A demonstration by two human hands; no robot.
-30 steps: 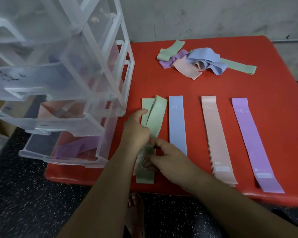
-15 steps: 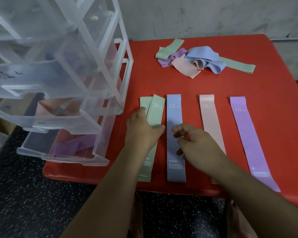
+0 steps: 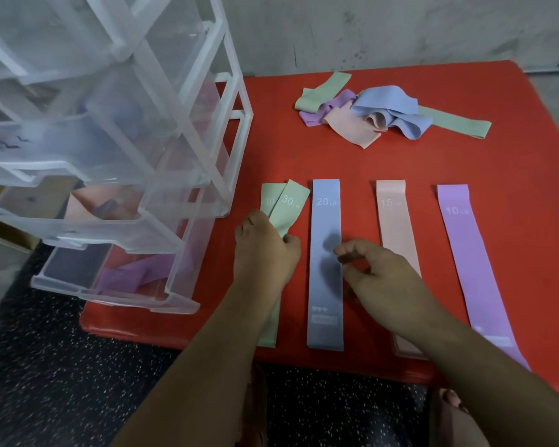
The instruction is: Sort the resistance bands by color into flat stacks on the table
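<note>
Four flat strips lie side by side on the red table [image 3: 400, 162]: green bands [image 3: 288, 204], a blue band [image 3: 326, 253], a pink band [image 3: 396, 221] and a purple band [image 3: 465, 246]. The top green band lies skewed over the one beneath. My left hand [image 3: 265, 253] presses on the green bands, its thumb at their right edge. My right hand [image 3: 378, 272] hovers between the blue and pink bands with loosely curled fingers, holding nothing. A tangled pile of mixed bands [image 3: 378, 114] sits at the table's far side.
A clear plastic drawer unit [image 3: 110, 156] stands on the table's left part, with drawers pulled out holding pink and purple bands. A grey wall runs behind the table. Dark speckled floor lies below, and my feet show under the near edge.
My right hand let go of the green band's near end and moved right, off the stack. My left hand slid forward and laid the green band flat.
</note>
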